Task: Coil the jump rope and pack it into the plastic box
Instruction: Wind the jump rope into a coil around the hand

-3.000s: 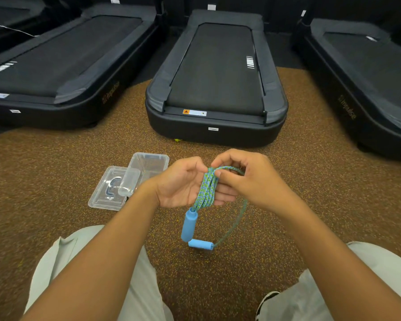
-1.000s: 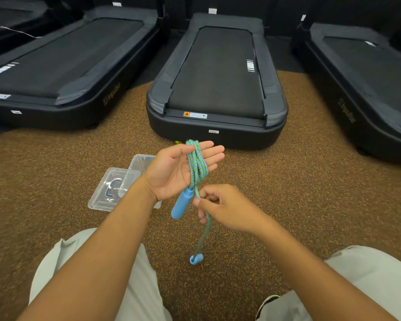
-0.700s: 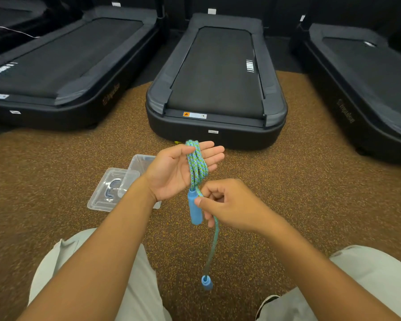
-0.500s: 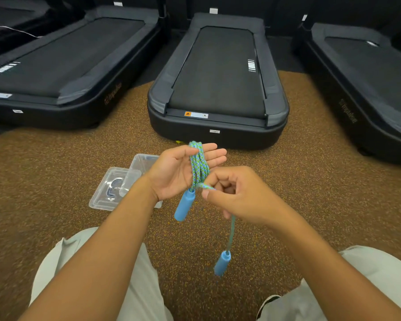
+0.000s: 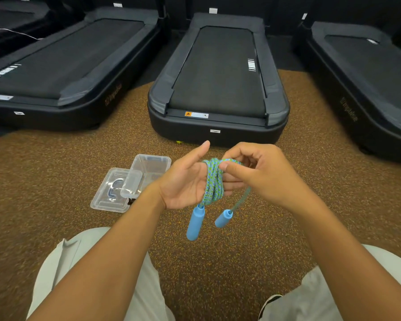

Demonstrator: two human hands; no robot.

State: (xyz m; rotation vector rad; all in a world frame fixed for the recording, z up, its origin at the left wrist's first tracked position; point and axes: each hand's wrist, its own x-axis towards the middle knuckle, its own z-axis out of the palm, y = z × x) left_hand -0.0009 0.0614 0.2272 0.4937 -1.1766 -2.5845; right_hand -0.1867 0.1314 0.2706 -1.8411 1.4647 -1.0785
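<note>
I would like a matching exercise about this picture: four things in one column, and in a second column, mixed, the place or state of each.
Things:
1. rope coil
2. blue handles
3. plastic box
4. lid

Places or states:
A. lies flat on the carpet, partly under the box
B. wrapped around the left hand
C. open on the floor, no rope in it
D. hang in the air below the hands

Pairs: 1-B, 2-D, 3-C, 4-A
</note>
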